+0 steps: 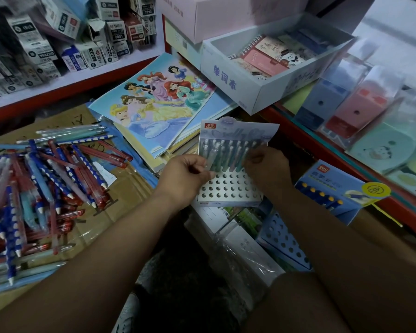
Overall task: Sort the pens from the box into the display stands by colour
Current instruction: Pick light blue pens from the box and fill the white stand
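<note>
Stand [228,189], centre: pens [226,155] upright in rear holes. Left hand [185,175] pinching leftmost pen; right hand [267,169] curled round rightmost. Loose pens [46,179] heaped flat on cardboard [123,188], left, tips mostly nearward.

We have one view only, a wide-angle camera on the person's head, facing forward and steeply down. We are close in: both forearms rise from the bottom edge to the left hand [183,175] and right hand [267,170], which meet at the pens [226,155] in the display stand [226,189] mid-frame. Loose pens [46,179] fill the left edge, a red shelf edge [322,151] the right.
</note>
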The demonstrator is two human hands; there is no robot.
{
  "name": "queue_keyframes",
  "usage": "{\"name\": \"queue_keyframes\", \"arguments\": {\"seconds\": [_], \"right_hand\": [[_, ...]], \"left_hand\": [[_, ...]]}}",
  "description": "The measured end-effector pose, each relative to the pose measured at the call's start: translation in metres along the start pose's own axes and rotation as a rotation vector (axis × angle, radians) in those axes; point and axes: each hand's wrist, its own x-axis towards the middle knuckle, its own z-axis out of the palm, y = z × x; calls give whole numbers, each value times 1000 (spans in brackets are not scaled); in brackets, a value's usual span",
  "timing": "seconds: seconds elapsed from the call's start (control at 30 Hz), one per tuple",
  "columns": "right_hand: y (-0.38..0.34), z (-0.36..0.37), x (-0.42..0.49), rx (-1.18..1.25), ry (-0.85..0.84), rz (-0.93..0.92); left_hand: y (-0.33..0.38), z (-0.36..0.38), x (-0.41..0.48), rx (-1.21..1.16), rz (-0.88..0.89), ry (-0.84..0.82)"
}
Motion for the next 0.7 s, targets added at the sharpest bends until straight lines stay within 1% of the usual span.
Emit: {"name": "queue_keyframes", "arguments": {"seconds": [0.07, 0.13, 0.2, 0.23, 0.27, 0.37, 0.43, 0.47, 0.57, 0.6, 0.63, 0.7], "right_hand": [[-2, -4, -3, 30, 16, 20], [-11, -10, -9, 162, -8, 6], [-26, -16, -19, 340, -135, -59], [-33, -17, -23, 392, -193, -98], [-38, -16, -27, 410, -222, -132], [-46, -15, -33, 354, -211, -207], [-45, -17, -32, 360, -178, -182], [-44, -21, -29, 381, -129, -166], [-33, -32, -19, 360, 99, -90], [-29, -35, -17, 332, 147, -64], [-26, -36, -15, 298, 175, -49], [-22, -35, -13, 242, 178, -34]], "left_hand": [[1, 0, -1, 13, 2, -9], [2, 1, -1, 17, 7, -18], [4, 2, -2, 0, 13, -25], [6, 4, -3, -6, 17, -32], [7, 6, -4, -3, 20, -42], [8, 11, -7, 30, 62, -71], [9, 13, -9, 36, 87, -69], [10, 13, -8, 60, 96, -66], [7, 10, -3, 219, 105, -1], [5, 9, -2, 243, 98, 26], [1, 9, 0, 257, 94, 41], [-7, 9, 1, 297, 90, 26]]}}
